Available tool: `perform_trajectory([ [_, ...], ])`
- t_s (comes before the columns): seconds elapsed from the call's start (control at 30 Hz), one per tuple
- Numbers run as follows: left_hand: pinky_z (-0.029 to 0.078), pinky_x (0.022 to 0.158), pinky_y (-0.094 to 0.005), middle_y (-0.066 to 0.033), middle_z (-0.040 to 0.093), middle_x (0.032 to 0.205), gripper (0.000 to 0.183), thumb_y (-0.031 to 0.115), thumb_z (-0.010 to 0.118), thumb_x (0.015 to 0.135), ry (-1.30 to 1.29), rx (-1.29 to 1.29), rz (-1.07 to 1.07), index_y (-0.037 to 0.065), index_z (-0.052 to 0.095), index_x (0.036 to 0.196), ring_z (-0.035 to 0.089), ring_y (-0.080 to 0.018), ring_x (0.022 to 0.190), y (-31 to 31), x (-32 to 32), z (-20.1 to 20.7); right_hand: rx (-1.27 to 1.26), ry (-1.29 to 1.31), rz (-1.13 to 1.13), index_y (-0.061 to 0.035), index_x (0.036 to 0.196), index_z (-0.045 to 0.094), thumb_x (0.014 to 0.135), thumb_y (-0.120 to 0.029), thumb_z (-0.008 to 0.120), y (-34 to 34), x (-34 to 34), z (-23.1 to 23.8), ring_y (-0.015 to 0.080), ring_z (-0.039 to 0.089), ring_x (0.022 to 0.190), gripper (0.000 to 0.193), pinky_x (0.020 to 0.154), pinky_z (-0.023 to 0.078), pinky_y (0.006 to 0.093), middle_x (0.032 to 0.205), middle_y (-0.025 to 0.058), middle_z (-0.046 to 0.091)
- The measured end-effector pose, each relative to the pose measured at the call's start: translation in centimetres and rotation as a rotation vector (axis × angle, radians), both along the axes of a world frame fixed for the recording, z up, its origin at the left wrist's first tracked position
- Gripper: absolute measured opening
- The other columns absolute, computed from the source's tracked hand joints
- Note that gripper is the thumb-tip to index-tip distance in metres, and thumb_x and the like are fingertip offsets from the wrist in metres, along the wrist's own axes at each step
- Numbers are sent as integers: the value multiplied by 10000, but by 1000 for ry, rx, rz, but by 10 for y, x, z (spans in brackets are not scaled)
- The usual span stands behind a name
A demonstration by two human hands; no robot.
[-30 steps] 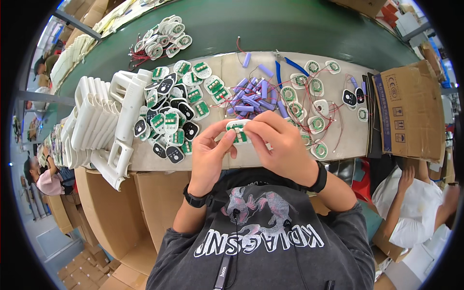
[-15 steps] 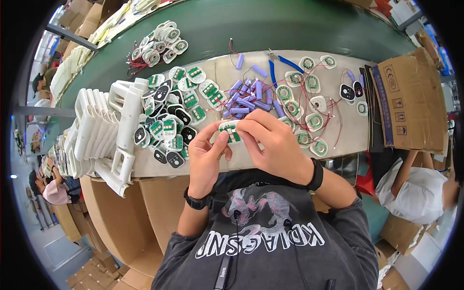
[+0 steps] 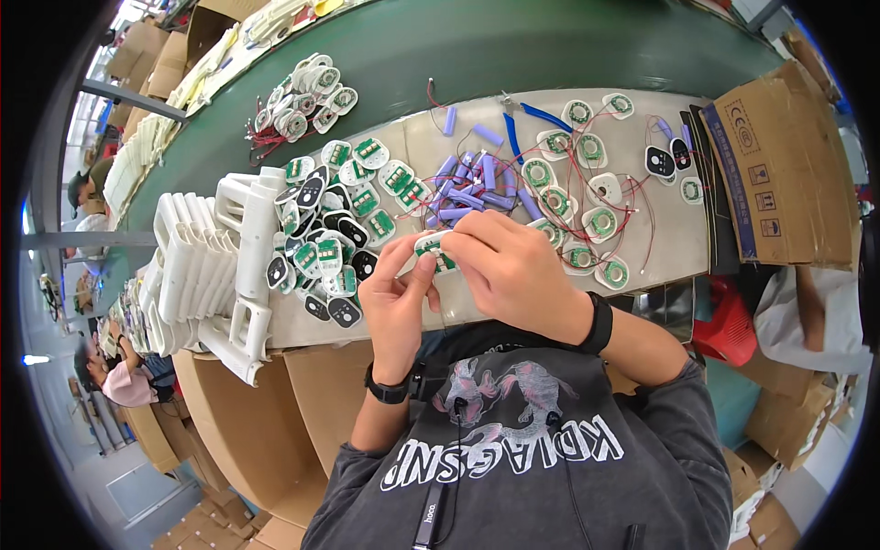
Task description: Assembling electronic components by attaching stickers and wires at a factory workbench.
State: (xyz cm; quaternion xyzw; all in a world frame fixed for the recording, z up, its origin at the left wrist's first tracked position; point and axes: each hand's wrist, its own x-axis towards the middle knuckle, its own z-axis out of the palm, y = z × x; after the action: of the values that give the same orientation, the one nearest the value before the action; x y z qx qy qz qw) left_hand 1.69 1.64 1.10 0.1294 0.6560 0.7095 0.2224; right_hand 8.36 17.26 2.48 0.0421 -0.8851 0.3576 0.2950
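Observation:
In front of my chest I hold a small white rounded panel with a green circuit board (image 3: 443, 260). My left hand (image 3: 394, 298) is closed on its left side, thumb across the front. My right hand (image 3: 522, 270) is pinched at the panel's upper right edge, and its fingers hide that part. Just beyond my hands lies a heap of purple cylindrical battery cells (image 3: 489, 171) with red and black leads. To the left is a pile of similar panels (image 3: 363, 200), some showing green boards and others black faces.
White plastic handle housings (image 3: 247, 266) are stacked at the left. Wired round-coil boards (image 3: 600, 223) and blue-handled pliers (image 3: 515, 137) lie to the right. A cardboard box (image 3: 779, 174) stands at the far right. More wired pieces (image 3: 307, 99) sit on the green conveyor belt (image 3: 431, 64).
The view has shifted and tilted slightly. Both hands keep nearly the same hold on the panel. The person at the right has moved, and a red container there shows more.

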Motion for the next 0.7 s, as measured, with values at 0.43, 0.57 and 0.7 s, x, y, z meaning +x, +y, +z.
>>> perform_trajectory([
  [0.43,376,414,-178,-67,633,1102,242,35,669,895,-48,-46,-12,-38,669,1125,543,-25,566,3,2,10,-10,68,50,11,944,619,664,87,629,1,-1,-7,286,609,758,290,603,498,368,875,113,566],
  [0.57,381,429,-180,-63,632,1108,242,37,674,892,-54,-89,-29,-29,674,1124,540,-22,566,0,-1,11,50,29,66,11,949,616,657,93,624,1,-2,-7,287,605,761,303,605,497,372,887,116,565],
  [0.7,363,452,-172,-32,661,995,224,41,672,891,-24,-168,-81,-15,677,1108,521,-15,554,-3,-6,11,76,-21,82,3,942,619,675,89,617,2,0,-8,269,600,731,281,580,484,352,862,100,563],
])
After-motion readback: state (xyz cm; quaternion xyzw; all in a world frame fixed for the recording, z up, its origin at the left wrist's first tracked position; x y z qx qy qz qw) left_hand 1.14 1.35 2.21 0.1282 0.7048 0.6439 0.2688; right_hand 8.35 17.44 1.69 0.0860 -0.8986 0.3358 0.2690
